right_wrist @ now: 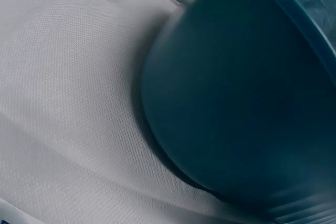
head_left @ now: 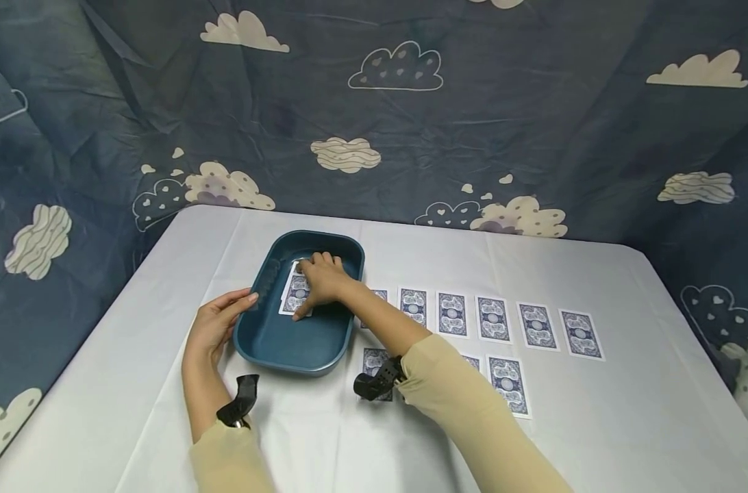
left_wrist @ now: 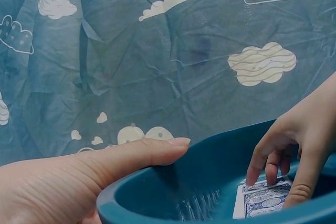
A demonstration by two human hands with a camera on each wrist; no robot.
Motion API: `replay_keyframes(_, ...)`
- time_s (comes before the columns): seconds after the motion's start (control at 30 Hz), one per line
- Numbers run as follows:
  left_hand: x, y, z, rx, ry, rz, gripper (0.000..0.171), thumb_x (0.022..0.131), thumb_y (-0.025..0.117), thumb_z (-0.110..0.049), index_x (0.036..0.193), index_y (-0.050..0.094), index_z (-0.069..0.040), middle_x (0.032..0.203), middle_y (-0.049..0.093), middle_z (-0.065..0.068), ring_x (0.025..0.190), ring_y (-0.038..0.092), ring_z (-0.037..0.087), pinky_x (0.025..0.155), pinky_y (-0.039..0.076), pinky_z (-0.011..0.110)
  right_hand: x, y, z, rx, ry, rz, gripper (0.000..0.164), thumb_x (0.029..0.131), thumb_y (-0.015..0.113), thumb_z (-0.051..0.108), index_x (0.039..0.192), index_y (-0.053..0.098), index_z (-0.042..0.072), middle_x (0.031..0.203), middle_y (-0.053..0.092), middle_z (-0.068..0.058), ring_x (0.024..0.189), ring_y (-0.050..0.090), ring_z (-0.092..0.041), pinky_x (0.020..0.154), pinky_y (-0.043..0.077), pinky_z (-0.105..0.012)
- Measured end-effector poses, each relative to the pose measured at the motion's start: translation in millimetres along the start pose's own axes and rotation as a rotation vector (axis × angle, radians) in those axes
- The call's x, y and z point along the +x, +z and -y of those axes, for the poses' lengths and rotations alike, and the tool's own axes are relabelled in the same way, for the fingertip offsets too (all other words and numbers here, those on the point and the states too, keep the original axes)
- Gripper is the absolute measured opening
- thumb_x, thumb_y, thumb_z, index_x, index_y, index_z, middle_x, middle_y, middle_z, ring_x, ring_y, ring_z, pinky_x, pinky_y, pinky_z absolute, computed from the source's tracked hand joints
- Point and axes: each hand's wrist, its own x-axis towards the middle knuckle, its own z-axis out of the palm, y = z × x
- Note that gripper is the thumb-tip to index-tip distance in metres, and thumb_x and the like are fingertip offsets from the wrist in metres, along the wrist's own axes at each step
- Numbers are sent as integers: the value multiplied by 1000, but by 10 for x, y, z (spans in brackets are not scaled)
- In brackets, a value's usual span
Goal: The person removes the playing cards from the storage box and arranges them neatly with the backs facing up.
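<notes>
My left hand [head_left: 215,320] grips the left side of a dark teal plastic tray [head_left: 281,346], its thumb lying on the rim and its other fingers mostly hidden outside. Inside the tray lie blue-backed playing cards [head_left: 296,293], face down and slightly overlapping. Reaching in from the right, my right hand [head_left: 326,281] has its fingers bent over these cards. The left wrist view shows its fingertips at the far end of the cards [left_wrist: 262,200] and its thumb at the near side. In the right wrist view only the tray wall [right_wrist: 236,93] and cloth show, blurred.
Right of the tray, several face-down cards [head_left: 492,319] lie in a row on the white tablecloth [head_left: 645,411]. A nearer row, with a card [head_left: 508,385] at its right end, is partly covered by my right arm. A dark cloud-patterned curtain [head_left: 411,137] hangs behind.
</notes>
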Motion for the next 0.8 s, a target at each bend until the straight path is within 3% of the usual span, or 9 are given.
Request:
replay_keyframes(0.23,0,9,-15,-8,0,4,36,74,77,-37,105,66,-23,90,62,-18,88,57,1,71,48,18,-14,-15,-11,3,-40,-59,100,53,80,62,133,45,14,115,46,-6,101,38,-21,91,29,-36)
replay_keyframes(0.4,-3,26,-13,-32,-1,24,28,74,77,-36,98,67,-27,91,62,-17,86,59,0,70,49,18,-62,-73,-22,8,-37,-166,106,51,80,63,135,42,11,120,45,-8,108,39,-21,96,28,-40)
replay_keyframes(0.6,-43,25,-28,-12,-5,23,34,74,77,-37,104,67,-25,95,60,-17,90,57,1,72,49,17,-171,-238,-58,1,-41,-286,105,51,80,62,135,42,12,119,47,-8,108,41,-23,98,29,-42)
replay_keyframes(0.8,-74,28,-35,-22,0,22,30,74,77,-36,101,68,-27,95,60,-17,90,56,-1,72,48,16,-391,-433,-172,76,-38,-357,105,51,83,58,135,44,11,119,46,-10,110,37,-24,99,25,-42)
